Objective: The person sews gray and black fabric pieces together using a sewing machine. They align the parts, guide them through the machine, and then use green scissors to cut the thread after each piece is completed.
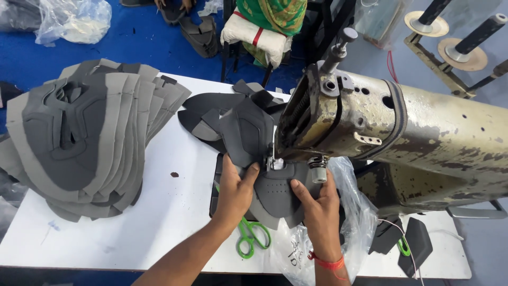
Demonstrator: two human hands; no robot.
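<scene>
Both hands pinch one grey shoe-upper piece [275,193] flat under the needle area of the sewing machine [402,132]. Left hand [234,191]: thumb on top, fingers curled under the piece's left edge, closed on it. Right hand [317,209]: fingers pressed on the piece's right side, thumb side closed against it; red thread band [329,262] on that wrist. The piece sits near the middle of the white table [159,228], toward its front edge, directly below the machine head, partly folded upward at the back.

One machine, worn cream-coloured paint, occupying the table's right half. One pair of green-handled scissors [251,235] lies at the front edge, just beside the left wrist, partly under the piece. A second green handle [404,247] shows near the front right corner; cannot tell what tool. One clear plastic bag [349,222] under the right hand, spilling over the front edge. One fanned stack of grey cut pieces [84,137] on the table's left end, overhanging the left edge; count unclear, roughly a dozen layers. A smaller loose heap of dark grey pieces [222,119] at the back edge behind the hands. One dark flat piece [418,243] near the front right corner. Two thread spool stands [455,39] beyond the back right, off the table.
</scene>
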